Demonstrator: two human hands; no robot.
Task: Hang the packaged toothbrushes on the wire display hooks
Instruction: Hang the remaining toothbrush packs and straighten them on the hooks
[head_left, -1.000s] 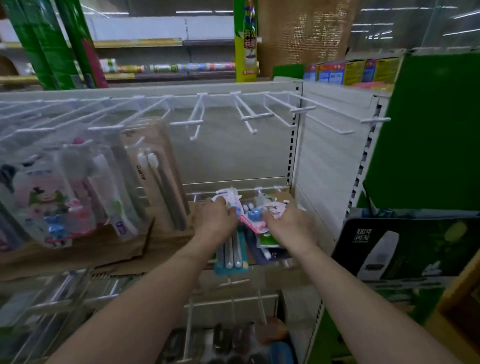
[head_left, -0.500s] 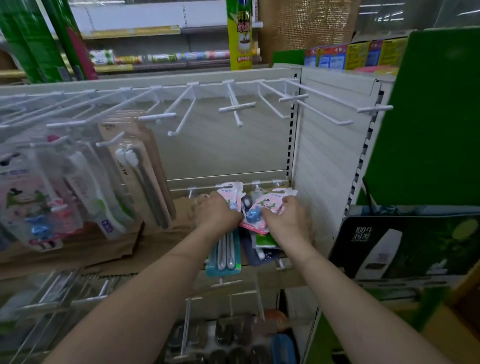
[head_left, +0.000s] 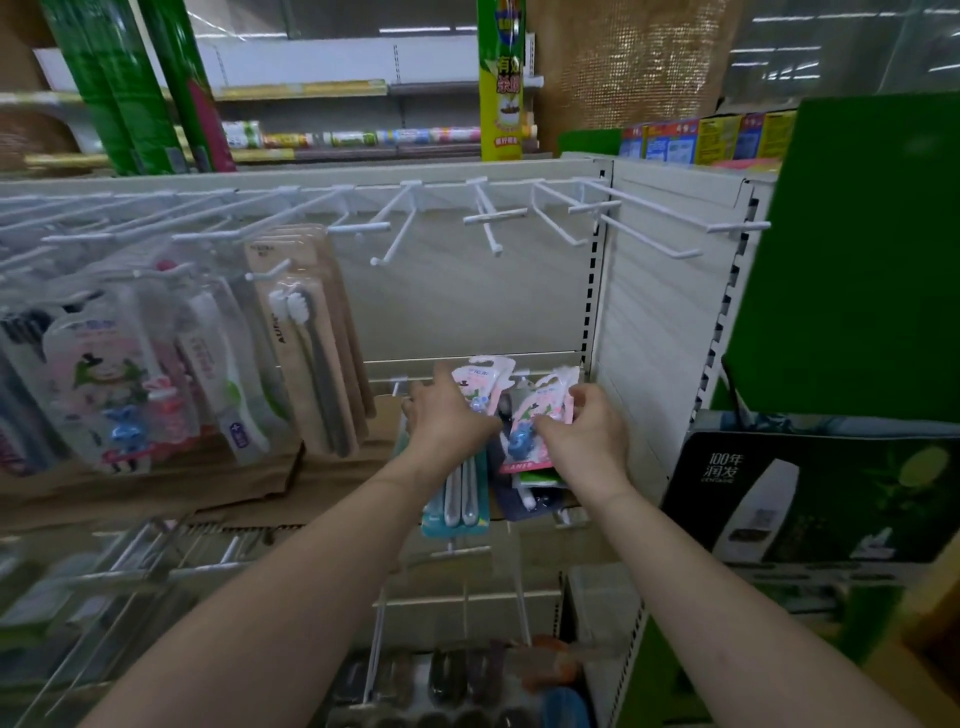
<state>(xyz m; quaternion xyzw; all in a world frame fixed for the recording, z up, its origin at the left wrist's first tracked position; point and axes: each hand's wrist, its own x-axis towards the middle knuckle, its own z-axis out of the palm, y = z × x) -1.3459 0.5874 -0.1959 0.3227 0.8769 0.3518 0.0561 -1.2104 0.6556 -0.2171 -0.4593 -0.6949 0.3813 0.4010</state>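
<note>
Both hands (head_left: 519, 423) raised pink pkgs (head_left: 543, 410) higher; box reads "100年润发" (head_left: 723, 466).

Beige slotted back panel (head_left: 467, 301), white wire display hooks (head_left: 395, 228) jutting from the top rail (head_left: 311, 182). Right-hand hooks bare; left-hand hooks loaded with packaged toothbrushes (head_left: 306, 343), kraft-card packs beside clear blister packs (head_left: 114, 384). Brown cardboard (head_left: 156, 493) lying across the lower wire rack (head_left: 156, 561).

Both arms outstretched, fingers (head_left: 558, 427) curled.
</note>
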